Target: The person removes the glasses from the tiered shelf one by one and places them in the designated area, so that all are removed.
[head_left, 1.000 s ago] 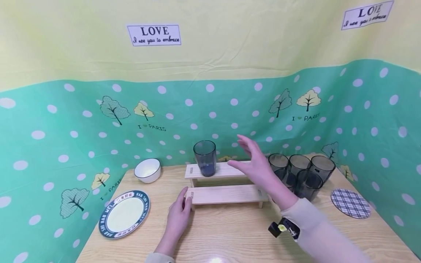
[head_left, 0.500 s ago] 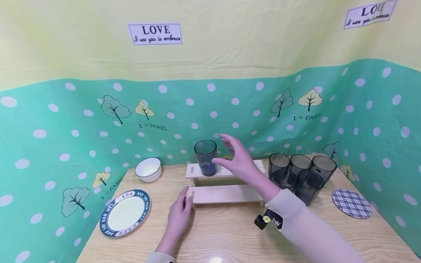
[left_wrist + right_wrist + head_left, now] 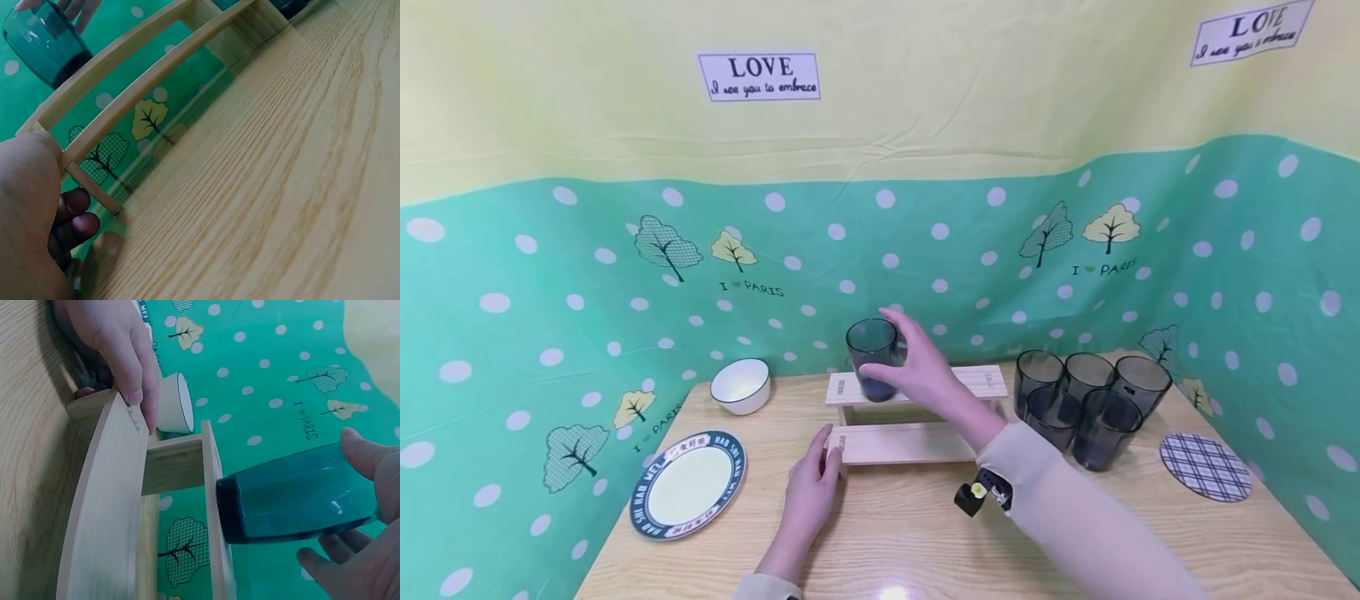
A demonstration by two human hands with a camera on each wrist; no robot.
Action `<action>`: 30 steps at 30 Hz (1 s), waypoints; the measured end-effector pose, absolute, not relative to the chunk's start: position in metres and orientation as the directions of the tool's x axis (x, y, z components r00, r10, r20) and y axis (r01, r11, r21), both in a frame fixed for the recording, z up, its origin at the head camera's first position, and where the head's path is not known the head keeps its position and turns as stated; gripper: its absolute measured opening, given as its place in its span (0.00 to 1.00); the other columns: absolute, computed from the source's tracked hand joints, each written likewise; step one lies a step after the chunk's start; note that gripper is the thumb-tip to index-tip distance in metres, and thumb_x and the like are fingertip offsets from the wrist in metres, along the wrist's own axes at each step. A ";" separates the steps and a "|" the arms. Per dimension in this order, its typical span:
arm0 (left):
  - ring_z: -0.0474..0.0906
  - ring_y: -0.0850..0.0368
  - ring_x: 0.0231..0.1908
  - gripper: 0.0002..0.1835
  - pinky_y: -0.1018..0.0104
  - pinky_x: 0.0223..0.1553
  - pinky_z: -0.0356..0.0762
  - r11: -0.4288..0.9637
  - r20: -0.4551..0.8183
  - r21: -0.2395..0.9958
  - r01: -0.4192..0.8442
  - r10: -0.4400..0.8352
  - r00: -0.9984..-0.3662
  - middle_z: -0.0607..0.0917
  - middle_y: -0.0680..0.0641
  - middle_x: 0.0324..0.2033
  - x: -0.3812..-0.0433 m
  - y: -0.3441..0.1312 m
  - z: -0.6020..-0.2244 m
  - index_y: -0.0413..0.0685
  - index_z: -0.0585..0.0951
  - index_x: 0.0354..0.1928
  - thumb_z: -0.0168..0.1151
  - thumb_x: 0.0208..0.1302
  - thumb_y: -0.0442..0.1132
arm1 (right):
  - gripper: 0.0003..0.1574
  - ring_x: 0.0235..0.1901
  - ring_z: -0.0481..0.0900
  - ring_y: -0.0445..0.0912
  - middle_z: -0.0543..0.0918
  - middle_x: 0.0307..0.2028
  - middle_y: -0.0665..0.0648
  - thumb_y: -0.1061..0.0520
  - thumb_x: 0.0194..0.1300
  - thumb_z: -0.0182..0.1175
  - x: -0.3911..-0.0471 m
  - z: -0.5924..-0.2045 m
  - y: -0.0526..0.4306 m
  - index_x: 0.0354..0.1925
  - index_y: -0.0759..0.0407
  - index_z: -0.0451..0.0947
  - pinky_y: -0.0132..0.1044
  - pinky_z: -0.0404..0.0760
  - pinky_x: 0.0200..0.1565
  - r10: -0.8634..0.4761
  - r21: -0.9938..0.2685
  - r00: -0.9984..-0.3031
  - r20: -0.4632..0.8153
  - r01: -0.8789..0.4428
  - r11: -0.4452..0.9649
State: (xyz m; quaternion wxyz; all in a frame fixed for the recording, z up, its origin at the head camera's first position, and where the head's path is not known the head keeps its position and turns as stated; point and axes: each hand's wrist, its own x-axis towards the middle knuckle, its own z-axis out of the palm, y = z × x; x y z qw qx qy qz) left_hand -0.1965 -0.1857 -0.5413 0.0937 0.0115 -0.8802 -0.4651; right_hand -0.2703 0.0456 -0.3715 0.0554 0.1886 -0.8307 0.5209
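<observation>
A dark tinted glass [image 3: 867, 343] stands upright on the upper board of a two-step wooden rack [image 3: 887, 444]. My right hand [image 3: 923, 375] is beside it, thumb in front and fingers at the far side, spread rather than closed round it. In the right wrist view, the thumb overlaps the glass [image 3: 287, 497] near its rim, with the fingers below; firm contact cannot be made out. My left hand [image 3: 811, 487] grips the left end of the rack's lower board. In the left wrist view, its fingers [image 3: 78, 228] curl under beside the rack's leg.
Several similar glasses [image 3: 1105, 425] stand grouped right of the rack, close to my right forearm. A checked round mat [image 3: 1206, 467] lies farther right. A white bowl [image 3: 741, 386] and a blue-rimmed plate [image 3: 688, 487] sit at left. A patterned cloth [image 3: 775, 275] hangs behind the table.
My right hand has moved left across the upper board to the glass, from open space right of it. My left hand stays on the rack. The glass has not moved on its board.
</observation>
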 end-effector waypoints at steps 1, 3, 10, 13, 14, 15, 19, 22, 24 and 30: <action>0.74 0.56 0.30 0.28 0.61 0.34 0.74 0.568 0.155 0.820 0.067 -0.107 -0.982 0.77 0.52 0.30 -0.197 -0.186 -0.541 0.47 0.70 0.83 0.54 0.88 0.44 | 0.62 0.77 0.69 0.58 0.62 0.83 0.56 0.46 0.66 0.83 -0.271 -0.372 0.045 0.87 0.45 0.59 0.58 0.71 0.74 -0.253 -0.847 -0.924 0.287 -0.368 0.384; 0.73 0.56 0.29 0.28 0.61 0.34 0.74 0.569 0.158 0.820 0.070 -0.106 -0.982 0.77 0.52 0.30 -0.196 -0.185 -0.541 0.47 0.70 0.83 0.54 0.88 0.45 | 0.63 0.76 0.70 0.58 0.65 0.81 0.57 0.46 0.66 0.83 -0.271 -0.373 0.043 0.87 0.44 0.59 0.59 0.72 0.73 -0.251 -0.848 -0.926 0.282 -0.363 0.385; 0.74 0.57 0.29 0.28 0.62 0.34 0.74 0.564 0.161 0.822 0.073 -0.108 -0.981 0.78 0.53 0.29 -0.197 -0.186 -0.542 0.48 0.70 0.83 0.54 0.88 0.44 | 0.63 0.77 0.69 0.61 0.68 0.80 0.59 0.45 0.66 0.82 -0.271 -0.373 0.039 0.88 0.41 0.57 0.63 0.73 0.71 -0.238 -0.855 -0.936 0.257 -0.336 0.395; 0.73 0.57 0.29 0.28 0.62 0.33 0.74 0.565 0.167 0.821 0.077 -0.109 -0.980 0.77 0.53 0.29 -0.197 -0.186 -0.543 0.48 0.70 0.83 0.54 0.88 0.44 | 0.62 0.79 0.67 0.61 0.65 0.82 0.59 0.45 0.67 0.82 -0.270 -0.372 0.038 0.87 0.40 0.58 0.63 0.72 0.72 -0.225 -0.860 -0.943 0.244 -0.318 0.399; 0.73 0.57 0.29 0.28 0.62 0.33 0.74 0.567 0.168 0.820 0.077 -0.110 -0.980 0.77 0.53 0.29 -0.198 -0.186 -0.543 0.48 0.70 0.83 0.54 0.88 0.44 | 0.62 0.79 0.66 0.61 0.65 0.82 0.59 0.45 0.67 0.82 -0.270 -0.372 0.038 0.87 0.41 0.59 0.63 0.72 0.72 -0.220 -0.862 -0.945 0.244 -0.315 0.397; 0.73 0.57 0.28 0.28 0.62 0.33 0.74 0.568 0.170 0.819 0.080 -0.108 -0.979 0.77 0.53 0.29 -0.197 -0.185 -0.543 0.47 0.70 0.83 0.54 0.89 0.45 | 0.62 0.79 0.66 0.61 0.65 0.82 0.59 0.46 0.67 0.82 -0.269 -0.372 0.037 0.87 0.41 0.59 0.63 0.72 0.72 -0.215 -0.864 -0.946 0.243 -0.312 0.395; 0.73 0.58 0.28 0.28 0.62 0.33 0.74 0.568 0.168 0.819 0.079 -0.105 -0.980 0.78 0.53 0.29 -0.197 -0.185 -0.543 0.48 0.70 0.83 0.53 0.89 0.46 | 0.61 0.78 0.68 0.60 0.66 0.82 0.58 0.46 0.65 0.83 -0.267 -0.372 0.035 0.86 0.42 0.61 0.63 0.73 0.71 -0.187 -0.870 -0.951 0.246 -0.302 0.389; 0.73 0.57 0.28 0.28 0.63 0.33 0.74 0.566 0.165 0.821 0.078 -0.104 -0.981 0.78 0.53 0.29 -0.197 -0.185 -0.543 0.49 0.70 0.83 0.53 0.89 0.46 | 0.63 0.77 0.70 0.59 0.68 0.81 0.57 0.45 0.64 0.84 -0.265 -0.372 0.035 0.86 0.42 0.61 0.62 0.74 0.71 -0.167 -0.872 -0.955 0.244 -0.292 0.393; 0.73 0.57 0.29 0.28 0.63 0.33 0.74 0.565 0.162 0.822 0.076 -0.104 -0.981 0.77 0.53 0.29 -0.197 -0.185 -0.543 0.49 0.70 0.83 0.53 0.89 0.45 | 0.63 0.76 0.70 0.58 0.69 0.80 0.57 0.44 0.63 0.84 -0.262 -0.371 0.035 0.86 0.42 0.61 0.61 0.74 0.71 -0.160 -0.869 -0.956 0.246 -0.290 0.400; 0.74 0.56 0.30 0.28 0.61 0.35 0.75 0.561 0.153 0.825 0.068 -0.105 -0.983 0.78 0.52 0.30 -0.196 -0.185 -0.542 0.48 0.70 0.84 0.53 0.89 0.46 | 0.62 0.72 0.75 0.57 0.74 0.75 0.56 0.45 0.62 0.85 -0.255 -0.372 0.039 0.85 0.42 0.63 0.58 0.78 0.69 -0.169 -0.869 -0.951 0.259 -0.306 0.389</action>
